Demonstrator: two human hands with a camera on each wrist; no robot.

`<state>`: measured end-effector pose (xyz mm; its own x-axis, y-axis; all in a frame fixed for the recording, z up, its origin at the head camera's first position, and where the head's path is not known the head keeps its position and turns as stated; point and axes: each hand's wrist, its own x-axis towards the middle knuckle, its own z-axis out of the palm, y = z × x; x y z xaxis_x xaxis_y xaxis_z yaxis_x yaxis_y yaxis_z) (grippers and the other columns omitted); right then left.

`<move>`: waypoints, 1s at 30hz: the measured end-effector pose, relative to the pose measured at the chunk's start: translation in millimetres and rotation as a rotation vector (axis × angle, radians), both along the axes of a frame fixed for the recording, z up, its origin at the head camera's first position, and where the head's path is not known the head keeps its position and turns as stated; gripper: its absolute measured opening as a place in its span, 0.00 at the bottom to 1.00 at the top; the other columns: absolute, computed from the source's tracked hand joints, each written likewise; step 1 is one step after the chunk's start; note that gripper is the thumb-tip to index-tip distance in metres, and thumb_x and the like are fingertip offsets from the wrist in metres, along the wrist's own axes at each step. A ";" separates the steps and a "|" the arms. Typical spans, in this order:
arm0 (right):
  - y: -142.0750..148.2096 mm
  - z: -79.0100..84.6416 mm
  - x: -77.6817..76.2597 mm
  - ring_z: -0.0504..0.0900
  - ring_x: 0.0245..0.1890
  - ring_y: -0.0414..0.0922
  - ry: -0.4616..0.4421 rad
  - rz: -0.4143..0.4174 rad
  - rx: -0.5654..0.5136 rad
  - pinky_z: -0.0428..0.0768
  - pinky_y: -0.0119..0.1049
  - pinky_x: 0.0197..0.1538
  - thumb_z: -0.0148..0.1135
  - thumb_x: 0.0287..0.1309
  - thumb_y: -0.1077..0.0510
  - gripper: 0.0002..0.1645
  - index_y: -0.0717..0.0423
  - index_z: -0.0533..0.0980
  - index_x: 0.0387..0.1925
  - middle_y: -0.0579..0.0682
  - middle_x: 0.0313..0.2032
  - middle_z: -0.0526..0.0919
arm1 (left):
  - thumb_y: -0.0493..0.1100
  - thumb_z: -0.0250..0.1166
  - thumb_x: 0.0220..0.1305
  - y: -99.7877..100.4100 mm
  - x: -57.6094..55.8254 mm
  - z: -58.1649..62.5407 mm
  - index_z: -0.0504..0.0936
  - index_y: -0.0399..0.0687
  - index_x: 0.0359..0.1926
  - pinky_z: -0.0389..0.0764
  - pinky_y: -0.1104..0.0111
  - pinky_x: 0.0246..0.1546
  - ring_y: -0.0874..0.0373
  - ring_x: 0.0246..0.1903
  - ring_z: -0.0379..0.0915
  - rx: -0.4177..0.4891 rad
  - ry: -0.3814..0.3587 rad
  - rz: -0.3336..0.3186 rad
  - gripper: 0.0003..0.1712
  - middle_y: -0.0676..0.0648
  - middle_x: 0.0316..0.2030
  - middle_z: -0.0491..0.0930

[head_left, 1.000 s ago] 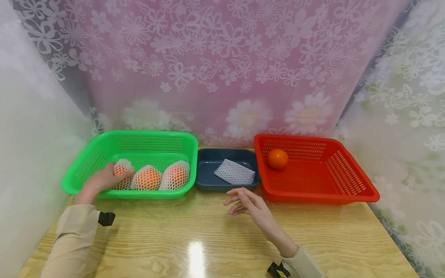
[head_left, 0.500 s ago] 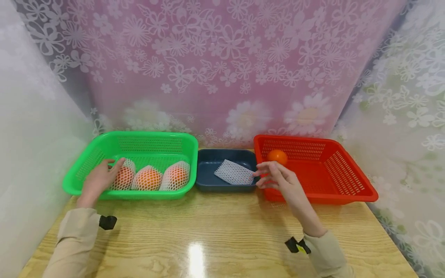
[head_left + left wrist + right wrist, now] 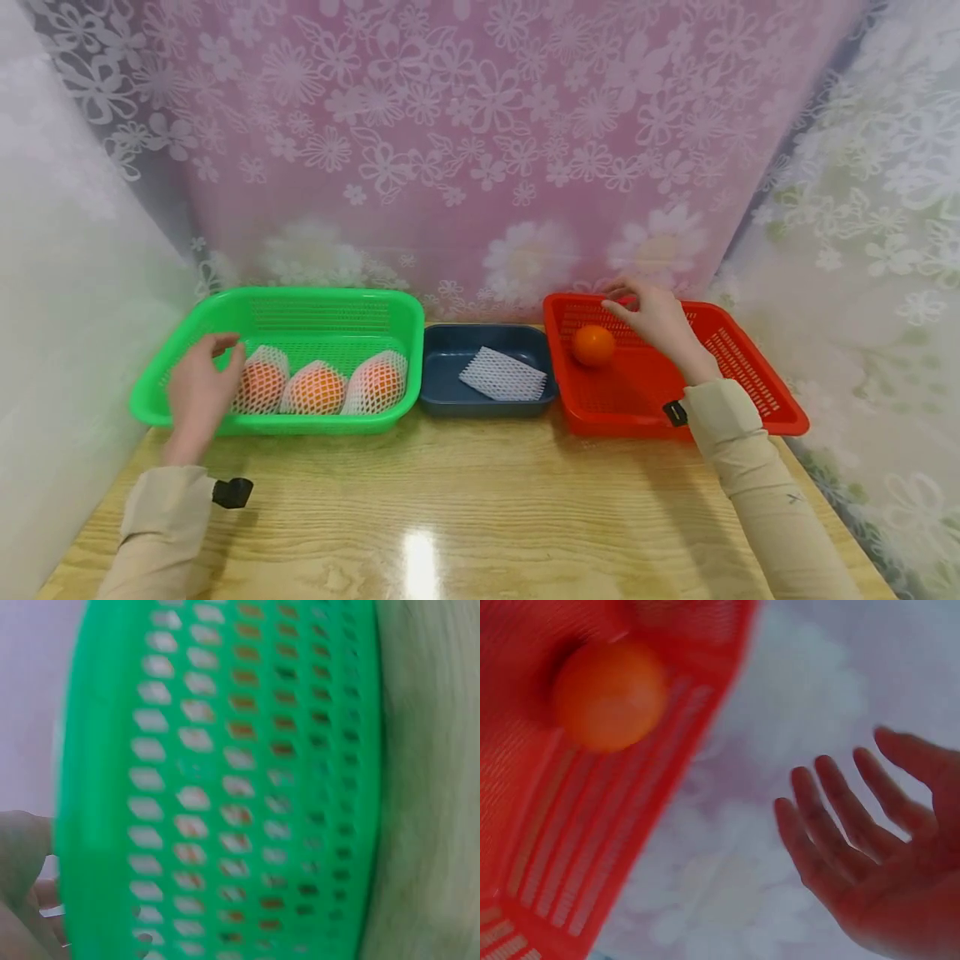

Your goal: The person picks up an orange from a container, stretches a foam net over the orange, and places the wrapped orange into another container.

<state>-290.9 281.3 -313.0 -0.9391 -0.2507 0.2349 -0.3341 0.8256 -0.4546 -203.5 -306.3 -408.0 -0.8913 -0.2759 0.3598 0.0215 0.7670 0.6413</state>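
Note:
Three oranges in white foam net sleeves lie along the front of the green basket (image 3: 277, 427); the leftmost sleeved orange (image 3: 262, 383) is nearest my left hand (image 3: 201, 383). That hand hovers over the basket's left front rim, fingers loosely bent and holding nothing. Over the red basket (image 3: 675, 408), my right hand (image 3: 654, 315) is raised with nothing in it; its fingers look relaxed and spread in the right wrist view. A bare orange (image 3: 593, 345) sits at that basket's left side, just below and left of the fingers. In the left wrist view the green basket's wall hides most of the left hand.
Between the baskets stands a dark blue tray (image 3: 442, 406) with a flat white foam net sleeve (image 3: 504, 375) inside. All three containers stand along the back of the wooden table (image 3: 465, 500). A pink flowered curtain (image 3: 450, 167) hangs behind them.
My left hand has let go of the leftmost sleeved orange and drawn back left. My right hand has moved from in front of the blue tray, right and up, over the red basket.

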 end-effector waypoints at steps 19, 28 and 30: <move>5.3 -67.7 -62.4 0.71 0.58 0.66 -0.386 0.166 0.321 0.72 0.63 0.62 0.73 0.56 0.59 0.40 0.65 0.68 0.68 0.69 0.59 0.75 | 0.38 0.59 0.74 104.6 24.8 46.5 0.82 0.38 0.55 0.81 0.48 0.49 0.41 0.52 0.78 0.064 0.310 -0.228 0.13 0.37 0.51 0.83; 1.0 -51.8 -56.4 0.73 0.52 0.64 -0.321 0.079 0.326 0.78 0.61 0.54 0.72 0.56 0.54 0.38 0.63 0.70 0.65 0.66 0.54 0.77 | 0.37 0.64 0.71 132.3 23.1 34.0 0.84 0.41 0.51 0.84 0.50 0.46 0.43 0.45 0.82 0.033 0.296 -0.312 0.10 0.41 0.47 0.85; -2.5 -43.2 -51.9 0.74 0.51 0.63 -0.300 0.067 0.291 0.79 0.60 0.53 0.71 0.57 0.53 0.40 0.63 0.68 0.67 0.68 0.55 0.74 | 0.37 0.64 0.71 138.0 24.2 32.5 0.84 0.42 0.51 0.84 0.50 0.47 0.44 0.45 0.83 0.042 0.289 -0.331 0.10 0.42 0.47 0.85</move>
